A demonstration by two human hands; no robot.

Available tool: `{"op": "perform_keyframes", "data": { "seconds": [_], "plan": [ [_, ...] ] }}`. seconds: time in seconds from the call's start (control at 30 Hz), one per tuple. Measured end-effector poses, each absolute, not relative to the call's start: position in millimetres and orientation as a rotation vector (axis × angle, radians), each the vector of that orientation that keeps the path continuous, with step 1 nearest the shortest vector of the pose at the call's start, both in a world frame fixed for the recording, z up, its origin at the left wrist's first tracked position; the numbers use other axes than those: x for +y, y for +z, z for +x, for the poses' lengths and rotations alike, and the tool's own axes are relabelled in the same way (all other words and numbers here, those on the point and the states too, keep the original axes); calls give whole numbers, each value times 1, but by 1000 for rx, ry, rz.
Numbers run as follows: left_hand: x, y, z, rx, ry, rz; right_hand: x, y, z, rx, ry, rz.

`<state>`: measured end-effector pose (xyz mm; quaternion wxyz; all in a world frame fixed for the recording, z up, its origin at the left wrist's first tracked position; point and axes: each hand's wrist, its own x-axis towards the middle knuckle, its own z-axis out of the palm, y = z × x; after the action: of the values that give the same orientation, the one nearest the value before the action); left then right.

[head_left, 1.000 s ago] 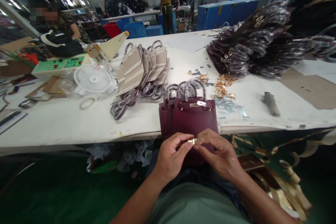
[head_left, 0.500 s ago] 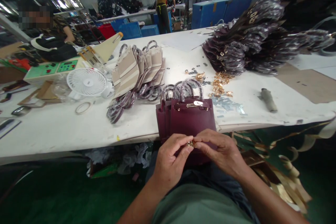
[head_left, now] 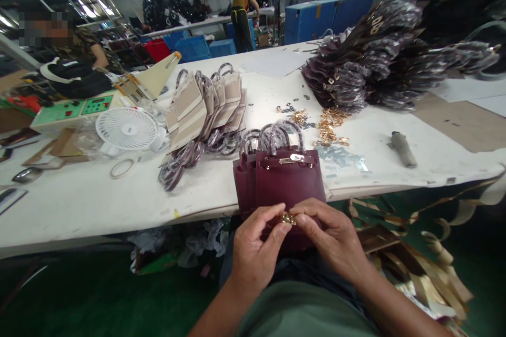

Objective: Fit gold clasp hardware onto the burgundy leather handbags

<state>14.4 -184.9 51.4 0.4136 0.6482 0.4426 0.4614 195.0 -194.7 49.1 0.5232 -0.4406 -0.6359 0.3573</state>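
Observation:
Between the fingertips of both hands is a small gold metal fitting (head_left: 288,218). My left hand (head_left: 256,247) pinches its left side with thumb and forefinger. From the other side, my right hand (head_left: 330,234) pinches it the same way. Just beyond the hands a burgundy handbag (head_left: 292,179) leans at the table edge, its handles wrapped in clear film and a gold clasp on its front strap. More burgundy panels stand close behind it. Past the bag lie loose gold fittings (head_left: 329,126) and thin silver metal plates (head_left: 343,159).
A stack of beige-lined bag panels (head_left: 205,108) and a white fan (head_left: 128,129) stand left. Film-wrapped bag parts (head_left: 359,68) are heaped at the right, near a grey cylindrical tool (head_left: 403,150). Two people (head_left: 242,16) (head_left: 90,47) are at other tables. Scrap strips (head_left: 419,268) lie below.
The gold fitting has turned a little between my fingers, showing more of its face. Both hands stay in nearly the same place, and the view has shifted slightly.

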Motion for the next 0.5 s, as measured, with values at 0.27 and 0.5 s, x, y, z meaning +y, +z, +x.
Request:
{"op": "perform_keyframes", "data": {
  "seconds": [0.27,0.5],
  "plan": [
    [-181,53,14,1066,1125,1372,-190,51,190,-1436,908,-1047],
    [-167,40,4,1008,1218,1782,-180,46,188,-1447,1040,-1028]
  ]
}}
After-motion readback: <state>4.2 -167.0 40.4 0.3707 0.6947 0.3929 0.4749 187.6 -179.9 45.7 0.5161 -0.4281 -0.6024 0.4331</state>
